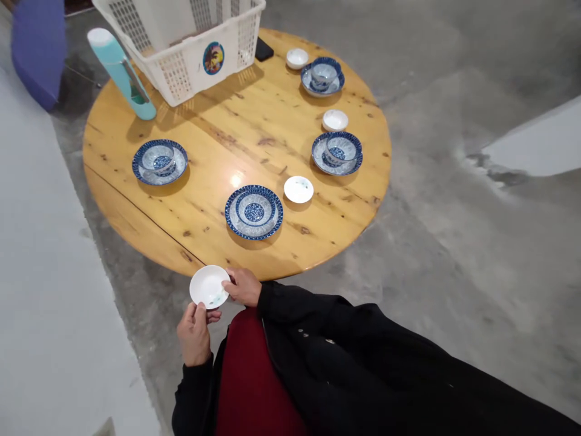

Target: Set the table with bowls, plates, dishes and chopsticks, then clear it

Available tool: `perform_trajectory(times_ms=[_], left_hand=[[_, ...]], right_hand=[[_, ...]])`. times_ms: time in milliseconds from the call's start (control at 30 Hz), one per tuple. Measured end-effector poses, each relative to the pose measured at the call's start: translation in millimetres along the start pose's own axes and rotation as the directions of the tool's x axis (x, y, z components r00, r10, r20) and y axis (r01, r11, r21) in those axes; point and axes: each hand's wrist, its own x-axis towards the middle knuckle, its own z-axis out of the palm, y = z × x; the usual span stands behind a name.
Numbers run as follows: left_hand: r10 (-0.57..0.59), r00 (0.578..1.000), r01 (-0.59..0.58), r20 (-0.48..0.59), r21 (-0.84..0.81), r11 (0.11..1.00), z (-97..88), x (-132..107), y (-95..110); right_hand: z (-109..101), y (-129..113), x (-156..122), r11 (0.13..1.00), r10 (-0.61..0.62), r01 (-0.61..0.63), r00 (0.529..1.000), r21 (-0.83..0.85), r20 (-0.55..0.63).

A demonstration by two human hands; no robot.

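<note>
A small white saucer [206, 283] with a faint green pattern is held between both hands, just off the near edge of the round wooden table [213, 151]. My left hand [195, 336] pinches its lower rim, and my right hand [245, 287] grips its right side with the thumb over the rim. Closest on the table lies a blue-and-white plate [230, 227] with what looks like a clear bowl on it. Another white saucer [298, 189] sits at that plate's right. A second patterned plate [140, 177] at the left carries a glass bowl [157, 158].
A white plastic basket [190, 69] stands at the back, with a turquoise bottle-shaped holder [120, 72] left of it and a black phone [263, 49] beside it. More plates with bowls [336, 151] and white saucers [334, 120] line the right side. A white wall [49, 272] runs along the left.
</note>
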Motion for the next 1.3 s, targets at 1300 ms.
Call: perform_trajectory(times_ms=[1300], left_hand=[[-0.011,0.982,0.045,0.19,-0.178,0.983,0.2,407.1,154.1]], right_hand=[[8.8,-67.1,160.9,0.82,0.457,-0.22,0.808,0.528,-0.373]])
